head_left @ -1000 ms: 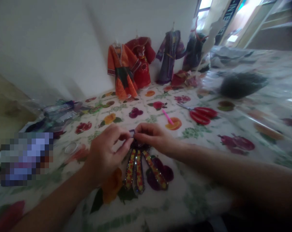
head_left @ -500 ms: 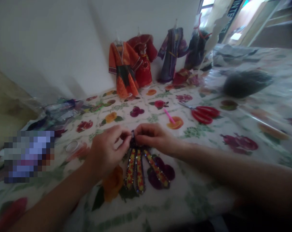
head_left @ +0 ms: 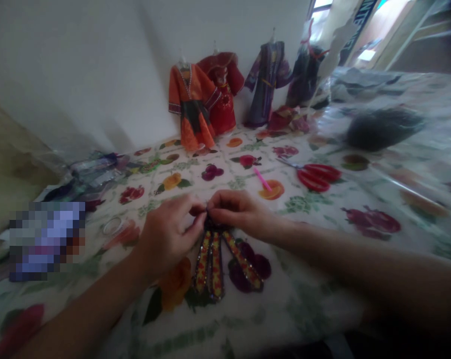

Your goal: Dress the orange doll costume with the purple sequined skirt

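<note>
My left hand (head_left: 175,229) and my right hand (head_left: 238,212) meet at the middle of the table, thumbs and fingertips pinched together. Between them they grip the dark upper band of a small doll-sized garment piece (head_left: 216,264). Three narrow strips hang from that band toward me, yellow and red with sparkling dark edges, and lie fanned out on the cloth. Most of the band is hidden behind my fingers. Beyond my right hand lies a pink stick-like tool (head_left: 262,179), perhaps a pen or chalk.
Red-handled scissors (head_left: 317,175) lie right of centre on the fruit-patterned tablecloth (head_left: 307,279). Doll-sized dresses (head_left: 191,109) stand along the wall. A dark bundle (head_left: 384,127) in plastic sits at the right. Plastic packets (head_left: 94,169) and a tape roll (head_left: 112,226) lie at the left.
My left fingertips have closed in toward my right ones, and the band end that showed between them is now mostly covered. The strips lie as before.
</note>
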Motion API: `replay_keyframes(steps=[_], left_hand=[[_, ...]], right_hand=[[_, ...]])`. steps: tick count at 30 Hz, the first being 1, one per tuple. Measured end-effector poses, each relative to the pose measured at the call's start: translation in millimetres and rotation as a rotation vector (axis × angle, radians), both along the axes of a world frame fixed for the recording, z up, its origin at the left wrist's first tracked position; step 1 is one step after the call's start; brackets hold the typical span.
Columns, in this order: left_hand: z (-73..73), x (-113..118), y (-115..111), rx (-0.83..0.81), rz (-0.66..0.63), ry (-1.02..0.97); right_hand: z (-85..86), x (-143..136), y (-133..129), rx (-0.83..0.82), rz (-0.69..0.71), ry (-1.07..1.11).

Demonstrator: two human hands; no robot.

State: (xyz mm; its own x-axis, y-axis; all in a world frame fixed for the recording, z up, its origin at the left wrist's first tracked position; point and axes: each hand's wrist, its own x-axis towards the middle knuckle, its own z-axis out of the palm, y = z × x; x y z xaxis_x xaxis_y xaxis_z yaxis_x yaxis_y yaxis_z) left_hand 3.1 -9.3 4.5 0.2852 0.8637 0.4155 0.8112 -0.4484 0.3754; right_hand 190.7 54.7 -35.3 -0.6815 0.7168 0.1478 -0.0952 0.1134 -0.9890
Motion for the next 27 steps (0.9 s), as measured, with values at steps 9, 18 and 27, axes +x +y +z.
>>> replay_keyframes(steps=[9,18,27], left_hand=[[0.1,-2.3,0.0,-0.075,0.005,-0.073],[1.4,-1.8,-0.4,-0.107,-0.004,-0.095],[-0.3,-3.7,0.7,-0.14,-0.016,-0.106]], right_hand=[[-0.8,-1.2,-0.8,-0.022,0.007,0.023],[-0.8,0.1,-1.5,0.001,0.005,0.026],[1.5,1.1,-2.1,0.015,0.009,0.001]])
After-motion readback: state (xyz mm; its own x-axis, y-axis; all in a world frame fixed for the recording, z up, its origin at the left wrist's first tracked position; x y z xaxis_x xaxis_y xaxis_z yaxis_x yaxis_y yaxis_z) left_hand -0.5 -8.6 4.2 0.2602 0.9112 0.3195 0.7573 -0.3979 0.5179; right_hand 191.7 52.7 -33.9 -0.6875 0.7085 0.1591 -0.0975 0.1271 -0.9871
